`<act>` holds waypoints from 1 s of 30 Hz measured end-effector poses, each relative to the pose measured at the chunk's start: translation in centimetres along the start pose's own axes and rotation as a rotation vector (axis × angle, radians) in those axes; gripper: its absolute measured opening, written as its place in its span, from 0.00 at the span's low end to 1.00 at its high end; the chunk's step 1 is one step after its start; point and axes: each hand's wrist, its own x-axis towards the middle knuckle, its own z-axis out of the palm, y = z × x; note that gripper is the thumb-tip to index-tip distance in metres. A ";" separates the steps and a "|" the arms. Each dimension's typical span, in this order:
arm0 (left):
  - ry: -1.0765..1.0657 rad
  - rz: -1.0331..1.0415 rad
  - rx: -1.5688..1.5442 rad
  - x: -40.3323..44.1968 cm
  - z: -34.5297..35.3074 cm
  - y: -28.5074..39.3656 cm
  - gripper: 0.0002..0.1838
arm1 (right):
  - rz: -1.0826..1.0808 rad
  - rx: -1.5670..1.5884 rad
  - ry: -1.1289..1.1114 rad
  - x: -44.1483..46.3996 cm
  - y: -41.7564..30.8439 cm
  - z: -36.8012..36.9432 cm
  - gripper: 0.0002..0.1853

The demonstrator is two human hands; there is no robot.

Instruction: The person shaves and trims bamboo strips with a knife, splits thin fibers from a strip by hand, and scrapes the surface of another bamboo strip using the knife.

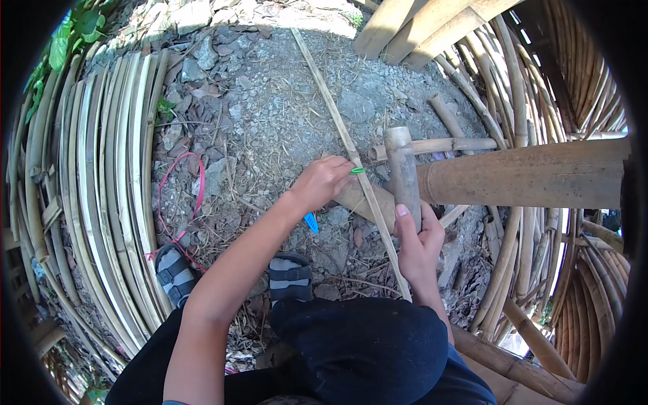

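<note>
My left hand (325,182) is closed beside a long thin bamboo strip (329,101) that slants across the ground towards my lap. A small bright green piece (357,171) shows at my left fingertips, over the strip. Below that hand a blue piece (311,222) sticks out; whether it joins the green one is hidden. A thick bamboo length (368,200) lies beneath the strip. My right hand (420,246) grips the lower end of a short, thick bamboo piece (403,165), held upright in the view just right of the strip.
Split bamboo slats (111,182) lie stacked on the left. A pink strap (182,196) loops near my sandals (290,275). A large bamboo pole (526,174) juts in from the right, above bundled canes (513,88). Stones and dry leaves cover the ground.
</note>
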 end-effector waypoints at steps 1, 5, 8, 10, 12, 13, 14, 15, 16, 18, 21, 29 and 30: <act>-0.011 -0.011 -0.010 -0.1 0.0 -0.1 0.12 | -0.004 -0.002 -0.003 0.0 -0.4 -0.5 0.15; -0.012 0.004 0.007 -0.3 -0.1 0.0 0.13 | -0.361 0.309 0.283 -0.6 -1.0 -1.2 0.18; -0.011 -0.018 0.008 -0.1 -0.1 0.1 0.12 | 0.049 -0.092 -0.025 -0.3 0.2 0.1 0.17; -0.008 0.000 0.015 -0.5 0.0 -0.2 0.12 | -0.114 0.076 0.091 -0.3 -0.9 -1.3 0.17; -0.011 -0.001 0.010 -0.8 0.2 -0.1 0.12 | -0.337 0.389 0.331 -0.6 -0.5 -1.4 0.17; -0.002 0.019 0.014 -0.4 0.1 -0.2 0.12 | -0.341 0.392 0.339 -0.5 0.0 -0.9 0.17; -0.002 0.027 0.013 -0.3 0.1 0.0 0.12 | -0.125 0.167 0.130 -0.4 0.4 -0.2 0.17; -0.002 0.004 0.008 -0.3 0.0 0.1 0.12 | 0.090 -0.058 -0.080 -0.2 0.2 0.3 0.17; -0.002 -0.024 0.005 -0.3 -0.1 0.0 0.11 | 0.132 -0.035 -0.086 -0.2 -0.6 -0.3 0.18; 0.013 -0.005 0.024 -0.4 0.0 -0.5 0.11 | -0.056 0.121 0.133 -0.1 -2.3 -0.4 0.16; 0.005 0.024 0.022 -0.7 -0.2 -0.1 0.11 | -0.324 0.411 0.460 -0.1 -2.0 -0.1 0.14; -0.009 0.044 0.041 -0.5 -0.1 -0.2 0.11 | -0.306 0.411 0.459 -0.3 -1.9 -0.2 0.13; -0.002 0.031 0.036 -0.5 -0.1 0.0 0.11 | -0.177 0.088 0.232 -0.4 -0.9 0.4 0.15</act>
